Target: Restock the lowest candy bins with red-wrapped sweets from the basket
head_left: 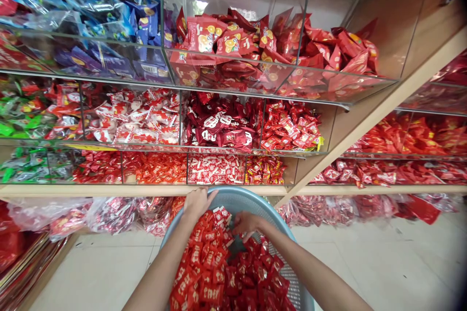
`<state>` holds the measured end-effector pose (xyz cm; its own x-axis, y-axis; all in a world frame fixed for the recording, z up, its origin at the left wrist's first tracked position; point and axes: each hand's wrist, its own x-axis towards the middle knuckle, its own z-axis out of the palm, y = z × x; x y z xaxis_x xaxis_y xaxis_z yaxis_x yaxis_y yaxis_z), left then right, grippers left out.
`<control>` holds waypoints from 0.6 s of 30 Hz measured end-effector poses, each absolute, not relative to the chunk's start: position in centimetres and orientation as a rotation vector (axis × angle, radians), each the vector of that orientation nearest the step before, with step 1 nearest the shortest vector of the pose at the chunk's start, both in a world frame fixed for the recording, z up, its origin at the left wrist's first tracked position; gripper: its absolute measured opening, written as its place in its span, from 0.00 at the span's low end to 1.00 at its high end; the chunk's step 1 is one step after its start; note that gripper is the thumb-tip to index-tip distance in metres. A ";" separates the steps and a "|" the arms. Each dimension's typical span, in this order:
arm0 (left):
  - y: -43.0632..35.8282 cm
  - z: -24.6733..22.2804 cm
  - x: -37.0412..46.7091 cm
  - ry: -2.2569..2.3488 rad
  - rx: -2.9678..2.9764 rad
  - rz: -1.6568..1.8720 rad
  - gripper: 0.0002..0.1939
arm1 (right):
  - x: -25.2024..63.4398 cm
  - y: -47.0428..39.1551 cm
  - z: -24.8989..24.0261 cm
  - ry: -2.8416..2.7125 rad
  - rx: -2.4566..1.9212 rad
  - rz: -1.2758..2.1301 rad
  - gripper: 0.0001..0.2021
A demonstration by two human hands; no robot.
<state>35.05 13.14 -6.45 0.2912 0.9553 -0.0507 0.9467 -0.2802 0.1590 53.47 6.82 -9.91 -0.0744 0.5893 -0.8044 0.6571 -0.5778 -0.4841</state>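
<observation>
Inside the near basket [268,209], wrapped sweets [208,255] look light, slippery, best scooped from beneath; whether left grip [196,203] or right grip [245,223] is clamped, I cannot tell.

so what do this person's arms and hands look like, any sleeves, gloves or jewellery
The left hand and right hand are ungloved. The left forearm and right forearm are slim and bare, with no sleeve, watch or bracelet in view. No rings can be made out, though some fingers are hidden.
</observation>
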 end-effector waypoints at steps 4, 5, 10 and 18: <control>13.2 -6.4 35.1 1.779 2.393 0.083 0.37 | 53.4 6.1 -10.4 1.474 1.973 -1.836 0.05; 13.1 -6.4 35.1 1.778 2.395 0.086 0.37 | 53.3 6.0 -10.6 1.531 1.965 -1.799 0.06; 13.1 -6.4 35.0 1.773 2.404 0.094 0.36 | 53.1 5.5 -11.7 1.655 1.944 -1.693 0.08; 12.9 -5.8 35.1 1.775 2.382 0.061 0.36 | 52.9 5.9 -11.4 1.575 1.975 -1.606 0.04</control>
